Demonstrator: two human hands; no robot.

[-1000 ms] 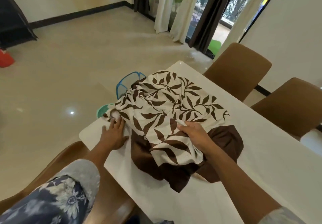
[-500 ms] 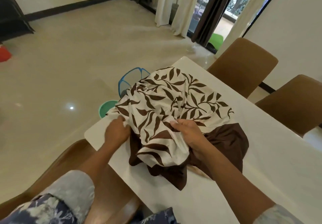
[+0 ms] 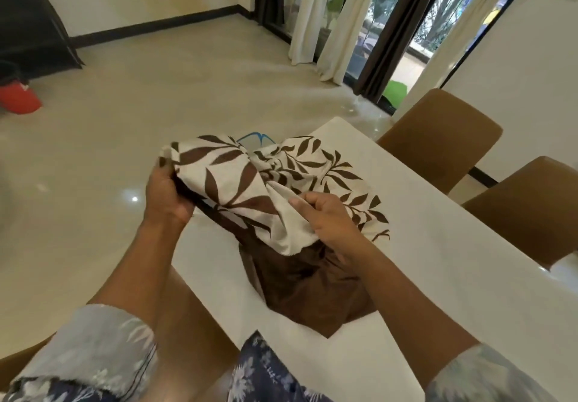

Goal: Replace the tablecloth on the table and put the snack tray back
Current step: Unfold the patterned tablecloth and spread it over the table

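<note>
Tablecloth (image 3: 237, 179): cream fabric printed with brown leaves, with a plain brown part, bunched at the centre of the frame. The printed part is lifted between the two hands. The brown part lies crumpled on the table below it.
Left hand (image 3: 167, 195): centre left, its fingers are curled round the left edge of the printed fabric, gripping it just off the table's left edge.
Right hand (image 3: 328, 217): centre, it pinches a fold of the pale fabric between thumb and curled fingers, above the brown heap.
Table (image 3: 453, 261): white top, running from the centre to the lower right.
Blue-rimmed thing (image 3: 255, 137): just above the cloth, only a strip of blue rim shows behind the fabric, so its kind and contents cannot be told.
Red container (image 3: 18, 98): on the floor at the left edge, cut off by the frame, inside not visible.
Chairs: two brown upholstered ones (image 3: 438, 132) (image 3: 531, 204) at the right, against the table's far side; a brown chair (image 3: 203, 339) at lower left, beside the left forearm.
Curtains (image 3: 312, 10): cream, hanging at the top before glass doors.
</note>
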